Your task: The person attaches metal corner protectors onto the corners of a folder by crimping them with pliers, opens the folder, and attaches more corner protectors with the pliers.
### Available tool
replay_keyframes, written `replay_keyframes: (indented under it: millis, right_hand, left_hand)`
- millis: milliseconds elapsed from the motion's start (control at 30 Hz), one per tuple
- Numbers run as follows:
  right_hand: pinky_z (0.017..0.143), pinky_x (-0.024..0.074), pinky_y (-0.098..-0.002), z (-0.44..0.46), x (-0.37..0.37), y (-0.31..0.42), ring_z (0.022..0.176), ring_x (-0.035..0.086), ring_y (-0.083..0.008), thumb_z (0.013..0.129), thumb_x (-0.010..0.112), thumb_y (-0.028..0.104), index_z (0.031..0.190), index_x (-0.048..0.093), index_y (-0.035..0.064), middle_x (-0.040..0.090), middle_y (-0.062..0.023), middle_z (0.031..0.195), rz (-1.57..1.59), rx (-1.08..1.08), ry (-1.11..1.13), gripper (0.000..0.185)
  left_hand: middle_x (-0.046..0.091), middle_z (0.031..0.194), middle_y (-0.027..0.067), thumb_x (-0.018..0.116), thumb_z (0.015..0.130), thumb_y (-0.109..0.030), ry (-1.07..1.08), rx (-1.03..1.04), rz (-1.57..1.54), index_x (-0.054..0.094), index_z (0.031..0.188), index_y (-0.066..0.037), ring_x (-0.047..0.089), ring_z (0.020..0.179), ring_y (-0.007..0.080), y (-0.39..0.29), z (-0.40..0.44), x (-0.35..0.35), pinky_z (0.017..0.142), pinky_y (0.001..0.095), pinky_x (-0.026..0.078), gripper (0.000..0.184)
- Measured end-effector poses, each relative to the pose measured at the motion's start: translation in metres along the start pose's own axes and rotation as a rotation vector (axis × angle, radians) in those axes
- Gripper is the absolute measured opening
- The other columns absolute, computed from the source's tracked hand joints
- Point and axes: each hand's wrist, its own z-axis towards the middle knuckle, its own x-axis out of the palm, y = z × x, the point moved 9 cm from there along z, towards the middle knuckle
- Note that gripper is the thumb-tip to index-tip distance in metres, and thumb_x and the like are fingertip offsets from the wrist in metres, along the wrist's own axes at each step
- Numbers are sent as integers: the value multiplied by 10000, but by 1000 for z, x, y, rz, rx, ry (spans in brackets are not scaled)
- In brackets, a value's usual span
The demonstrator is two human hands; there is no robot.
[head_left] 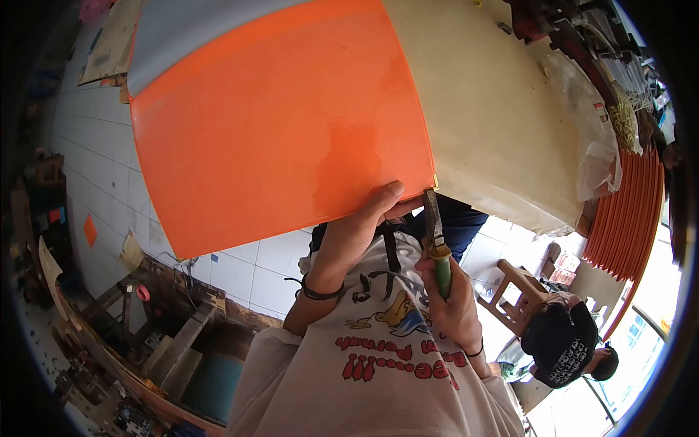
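A large glossy orange sheet [269, 131] spans the upper middle, with a grey surface [196, 33] along its top left. My left hand [378, 204] grips the sheet's near edge close to its right corner, thumb on top and fingers beneath. In my right hand [451, 302] is a knife [435, 222] with a green handle and a dark, flat blade. The fingers wrap round the handle, and the blade points up to the sheet's near right corner, close to my left fingertips.
A tan-covered table [495, 116] lies right of the sheet, with clear plastic [582, 124] at its far side. Stacked orange pieces [626, 218] stand at the right. A person [564, 342] in black sits near a wooden stool [510, 291]. Wooden machinery [175, 349] occupies the lower left.
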Motion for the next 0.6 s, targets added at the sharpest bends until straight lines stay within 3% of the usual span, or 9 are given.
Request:
replay_keyframes:
  millis: [133, 233, 333, 433, 600]
  right_hand:
    - [717, 495, -390, -2, 1, -1, 802, 645, -359, 910, 543, -3, 1052, 556, -23, 646, -186, 896, 15, 23, 31, 144]
    - [685, 438, -261, -3, 5, -4, 723, 517, -113, 913, 508, 4, 995, 552, -16, 629, -78, 962, 117, -4, 17, 96]
    - [679, 435, -258, -3, 4, -8, 718, 507, -111, 907, 503, -4, 1008, 526, -16, 622, -79, 983, 79, 17, 37, 104]
    - [672, 498, -372, 0, 1, -9, 698, 648, -316, 887, 509, -26, 1072, 501, -31, 653, -190, 884, 41, 51, 27, 186]
    - [640, 489, -359, -4, -8, -8, 671, 643, -276, 887, 530, 16, 1063, 495, -18, 653, -178, 837, 85, 59, -116, 183]
  left_hand:
    - [615, 1149, 160, 571, 976, -149, -3, 15, -26, 521, 1207, 74, 662, 1030, 263, -3, 1, 4, 897, 360, 564, 324]
    - [615, 1154, 165, 577, 973, -145, 15, -8, -21, 522, 1208, 74, 666, 1025, 267, -2, 0, 2, 890, 360, 568, 326]
    - [612, 1167, 173, 584, 969, -149, 17, -18, -16, 526, 1210, 74, 666, 1028, 268, 0, 1, -1, 889, 361, 568, 333]
    - [613, 1168, 173, 583, 969, -148, 47, -60, -18, 530, 1209, 75, 662, 1039, 267, 5, 0, -3, 904, 373, 566, 332]
    - [572, 1212, 234, 538, 968, -126, 72, -12, 2, 423, 1306, 79, 634, 1085, 366, -3, 2, 7, 902, 497, 568, 412]
